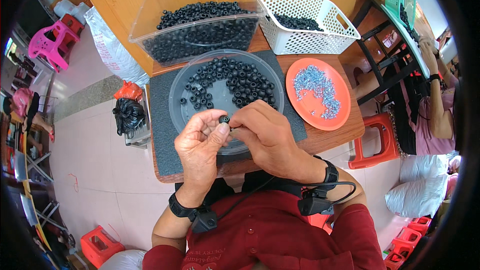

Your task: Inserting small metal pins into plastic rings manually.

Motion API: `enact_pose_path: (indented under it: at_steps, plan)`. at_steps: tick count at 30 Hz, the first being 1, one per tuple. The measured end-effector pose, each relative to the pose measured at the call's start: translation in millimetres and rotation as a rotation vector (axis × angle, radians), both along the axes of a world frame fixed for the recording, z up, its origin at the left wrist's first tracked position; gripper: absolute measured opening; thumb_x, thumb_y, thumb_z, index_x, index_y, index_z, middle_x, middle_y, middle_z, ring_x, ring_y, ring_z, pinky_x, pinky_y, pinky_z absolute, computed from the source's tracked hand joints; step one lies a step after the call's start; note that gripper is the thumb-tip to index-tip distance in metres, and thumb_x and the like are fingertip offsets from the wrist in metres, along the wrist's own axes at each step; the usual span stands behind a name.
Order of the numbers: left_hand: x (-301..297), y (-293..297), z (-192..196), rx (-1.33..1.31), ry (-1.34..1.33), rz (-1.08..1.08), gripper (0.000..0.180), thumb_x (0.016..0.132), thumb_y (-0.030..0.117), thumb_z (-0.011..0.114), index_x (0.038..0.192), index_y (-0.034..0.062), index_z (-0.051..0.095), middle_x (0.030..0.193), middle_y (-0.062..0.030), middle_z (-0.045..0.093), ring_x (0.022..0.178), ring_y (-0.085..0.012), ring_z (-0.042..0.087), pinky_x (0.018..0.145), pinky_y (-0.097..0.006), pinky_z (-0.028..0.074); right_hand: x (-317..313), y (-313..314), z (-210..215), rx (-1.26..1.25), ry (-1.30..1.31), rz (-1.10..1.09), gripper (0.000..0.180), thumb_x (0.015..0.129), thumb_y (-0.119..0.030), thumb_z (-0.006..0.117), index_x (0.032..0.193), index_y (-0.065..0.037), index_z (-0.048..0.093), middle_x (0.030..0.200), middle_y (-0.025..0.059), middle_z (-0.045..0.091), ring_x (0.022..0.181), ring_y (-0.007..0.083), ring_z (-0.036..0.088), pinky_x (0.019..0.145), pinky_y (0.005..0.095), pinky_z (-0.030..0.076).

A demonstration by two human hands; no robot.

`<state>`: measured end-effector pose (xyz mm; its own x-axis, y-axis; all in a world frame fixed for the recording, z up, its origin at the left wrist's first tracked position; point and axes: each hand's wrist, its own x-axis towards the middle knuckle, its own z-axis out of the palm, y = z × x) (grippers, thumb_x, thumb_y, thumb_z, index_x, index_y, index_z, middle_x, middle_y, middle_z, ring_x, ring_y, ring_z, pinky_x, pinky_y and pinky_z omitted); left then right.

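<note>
**Hands meet over a small black ring**

Left hand (200, 142) pinches a small black ring (224, 119); right hand (265, 135) pinches at it too, above the tabletop's (325, 137) near edge. Beyond: round dish (225, 87), orange plate (317, 92), clear bin (197, 17), white basket (305, 20).

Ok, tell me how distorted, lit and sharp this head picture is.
Head view: strong fisheye, the wooden table edges bow toward a black rim; even daylight, soft shadows, slight glare on the clear bin; hands and the black ring sharp, corners smeared.
</note>
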<state>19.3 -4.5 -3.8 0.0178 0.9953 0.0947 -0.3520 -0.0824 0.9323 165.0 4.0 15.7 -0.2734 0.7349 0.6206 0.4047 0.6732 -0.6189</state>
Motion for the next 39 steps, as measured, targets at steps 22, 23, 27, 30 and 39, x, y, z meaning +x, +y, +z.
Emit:
enact_pose_path:
  at_steps: [22, 23, 27, 30, 39]
  plan:
    - [-1.9, -7.0, 3.5, -0.083, -0.037, -0.134, 0.021, 0.085, 0.003, 0.063, 0.104, -0.0048, 0.059, 0.085, -0.0081, 0.065, 0.066, -0.0102, 0.06, 0.057, -0.021, 0.048, 0.7, -12.9, -10.0, -0.284, 0.397, -0.067, 0.016, 0.074, 0.004, 0.065, 0.088, -0.001, 0.063, 0.084, 0.0064, 0.062, 0.079, 0.0189, 0.058, 0.068, 0.0296, 0.046]
    - [-1.1, -7.0, 4.2, -0.082, -0.039, -0.133, 0.021, 0.085, 0.003, 0.063, 0.104, -0.0048, 0.059, 0.085, -0.0081, 0.065, 0.066, -0.0102, 0.06, 0.057, -0.021, 0.048, 0.4, -13.5, -10.4, -0.275, 0.401, -0.082, 0.015, 0.074, 0.004, 0.065, 0.088, -0.001, 0.063, 0.084, 0.0066, 0.062, 0.079, 0.0189, 0.057, 0.068, 0.0293, 0.046]
    - [1.1, -8.0, 6.6, -0.106, -0.056, -0.121, 0.024, 0.083, 0.004, 0.066, 0.103, -0.0064, 0.059, 0.084, -0.0093, 0.064, 0.062, -0.0123, 0.059, 0.054, -0.022, 0.047, 3.2, -14.5, -14.8, -0.235, 0.367, -0.06, 0.015, 0.078, 0.006, 0.063, 0.092, 0.002, 0.062, 0.093, 0.0084, 0.06, 0.084, 0.0144, 0.056, 0.071, 0.0245, 0.045]
    - [1.4, -7.5, 6.5, -0.105, -0.073, -0.128, 0.023, 0.083, 0.004, 0.066, 0.102, -0.0069, 0.059, 0.083, -0.0096, 0.064, 0.062, -0.0123, 0.059, 0.054, -0.022, 0.048, -3.8, -15.3, -14.7, -0.243, 0.473, -0.117, 0.014, 0.074, 0.003, 0.065, 0.087, -0.001, 0.064, 0.085, 0.0073, 0.062, 0.079, 0.0194, 0.057, 0.068, 0.0293, 0.046]
    - [1.9, -10.2, 7.2, -0.15, -0.12, -0.178, 0.021, 0.084, 0.004, 0.064, 0.101, -0.0065, 0.059, 0.082, -0.01, 0.064, 0.065, -0.0132, 0.061, 0.054, -0.023, 0.048, -3.6, -17.0, -19.9, -0.164, 0.424, -0.13, 0.015, 0.075, 0.004, 0.064, 0.088, -0.001, 0.062, 0.087, 0.0074, 0.062, 0.081, 0.0205, 0.055, 0.071, 0.0296, 0.045]
